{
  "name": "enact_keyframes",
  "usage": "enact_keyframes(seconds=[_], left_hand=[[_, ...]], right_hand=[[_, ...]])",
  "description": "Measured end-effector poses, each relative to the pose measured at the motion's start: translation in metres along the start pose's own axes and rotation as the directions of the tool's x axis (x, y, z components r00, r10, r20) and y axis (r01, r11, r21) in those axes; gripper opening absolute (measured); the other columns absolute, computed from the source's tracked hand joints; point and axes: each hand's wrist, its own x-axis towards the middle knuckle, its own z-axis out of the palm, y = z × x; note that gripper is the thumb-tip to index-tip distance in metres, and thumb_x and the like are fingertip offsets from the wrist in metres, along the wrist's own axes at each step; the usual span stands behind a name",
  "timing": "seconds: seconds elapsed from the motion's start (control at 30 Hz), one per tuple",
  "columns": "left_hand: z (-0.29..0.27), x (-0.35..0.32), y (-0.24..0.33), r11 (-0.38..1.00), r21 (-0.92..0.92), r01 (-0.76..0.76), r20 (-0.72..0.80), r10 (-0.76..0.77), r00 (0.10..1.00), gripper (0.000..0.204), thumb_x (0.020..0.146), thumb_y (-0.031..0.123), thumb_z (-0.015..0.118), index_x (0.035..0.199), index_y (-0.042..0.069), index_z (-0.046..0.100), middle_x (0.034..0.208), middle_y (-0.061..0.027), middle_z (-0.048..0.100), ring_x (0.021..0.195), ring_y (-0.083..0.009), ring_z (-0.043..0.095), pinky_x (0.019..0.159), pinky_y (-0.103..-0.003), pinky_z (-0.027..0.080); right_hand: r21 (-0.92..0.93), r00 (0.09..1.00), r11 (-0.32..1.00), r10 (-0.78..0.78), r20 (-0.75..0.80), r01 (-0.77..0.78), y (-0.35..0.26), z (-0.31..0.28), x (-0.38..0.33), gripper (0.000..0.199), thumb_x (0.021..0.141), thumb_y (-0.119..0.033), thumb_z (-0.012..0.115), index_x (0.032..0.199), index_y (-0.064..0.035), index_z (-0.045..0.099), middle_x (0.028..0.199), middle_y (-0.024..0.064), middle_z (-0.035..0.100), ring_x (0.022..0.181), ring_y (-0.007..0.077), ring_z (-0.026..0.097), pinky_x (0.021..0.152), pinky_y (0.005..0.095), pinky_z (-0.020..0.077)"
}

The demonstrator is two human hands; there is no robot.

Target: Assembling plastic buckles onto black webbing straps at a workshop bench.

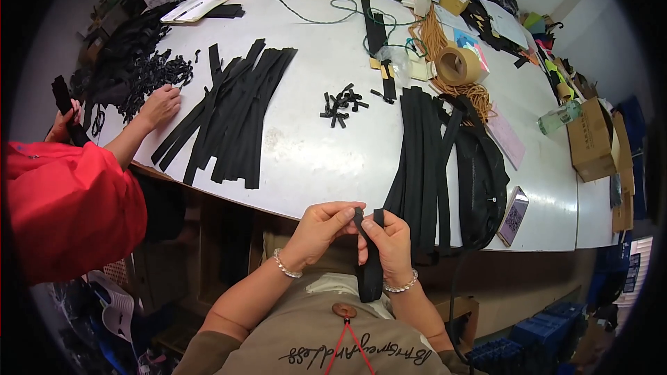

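Your left hand (pixel 321 229) and right hand (pixel 389 239) pinch the top of a black strap (pixel 371 267) between thumbs and fingertips; it hangs below your fingers, near the white table (pixel 306 146) edge.

Black strap (pixel 370 257) at lower centre; white table (pixel 306 146); red sleeve (pixel 66 208) at left; tan tape roll (pixel 458 66) upper right.
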Motion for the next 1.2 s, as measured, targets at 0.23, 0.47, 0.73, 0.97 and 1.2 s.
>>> enact_keyframes(seconds=[0.23,0.47,0.73,0.97,1.2], left_hand=[[-0.003,0.002,0.000,0.988,0.121,-0.099,-0.010,0.101,0.995,0.020,0.089,0.012,0.058,0.104,0.001,0.064,0.087,-0.0021,0.064,0.073,-0.0059,0.056,0.068,-0.020,0.050],[-0.002,0.000,0.009,0.894,0.345,-0.284,0.078,0.274,0.959,0.016,0.089,0.007,0.056,0.101,0.002,0.066,0.095,-0.0045,0.062,0.079,-0.0081,0.057,0.070,-0.021,0.051],[0.000,-0.003,0.010,0.828,0.427,-0.363,0.111,0.351,0.930,0.016,0.087,0.003,0.056,0.099,0.002,0.067,0.095,-0.0059,0.062,0.079,-0.0089,0.058,0.069,-0.021,0.051],[0.001,-0.004,0.010,0.768,0.474,-0.431,0.143,0.416,0.898,0.015,0.086,0.002,0.058,0.097,0.002,0.067,0.092,-0.0056,0.062,0.079,-0.0091,0.057,0.068,-0.021,0.049],[0.006,-0.008,0.013,0.726,0.496,-0.477,0.181,0.451,0.874,0.018,0.084,-0.001,0.059,0.098,0.004,0.068,0.091,-0.0062,0.062,0.079,-0.0095,0.059,0.066,-0.021,0.051]], right_hand=[[0.006,0.999,0.999,0.047,-0.013,-0.047,-0.002,0.001,-0.003,0.010,0.088,-0.008,0.056,0.085,0.0010,0.057,0.060,0.0063,0.057,0.040,0.0112,0.052,0.037,0.0212,0.0415],[0.009,0.999,0.999,0.034,-0.030,-0.034,-0.002,0.003,-0.005,0.010,0.087,-0.008,0.056,0.082,0.0007,0.057,0.059,0.0070,0.057,0.040,0.0117,0.052,0.037,0.0216,0.0419],[0.033,0.998,0.999,0.043,-0.049,-0.041,-0.001,0.005,-0.008,0.013,0.087,-0.011,0.055,0.078,-0.0021,0.054,0.056,0.0063,0.054,0.037,0.0122,0.050,0.034,0.0237,0.0417],[0.097,0.996,0.991,0.094,0.006,-0.094,-0.003,0.004,-0.011,0.014,0.088,-0.012,0.055,0.080,-0.0016,0.055,0.057,0.0057,0.055,0.040,0.0112,0.050,0.036,0.0232,0.0421],[0.061,0.998,0.998,0.036,-0.050,-0.032,-0.004,0.011,-0.015,0.013,0.088,-0.011,0.054,0.079,-0.0012,0.055,0.057,0.0059,0.055,0.040,0.0113,0.050,0.037,0.0229,0.0418]])
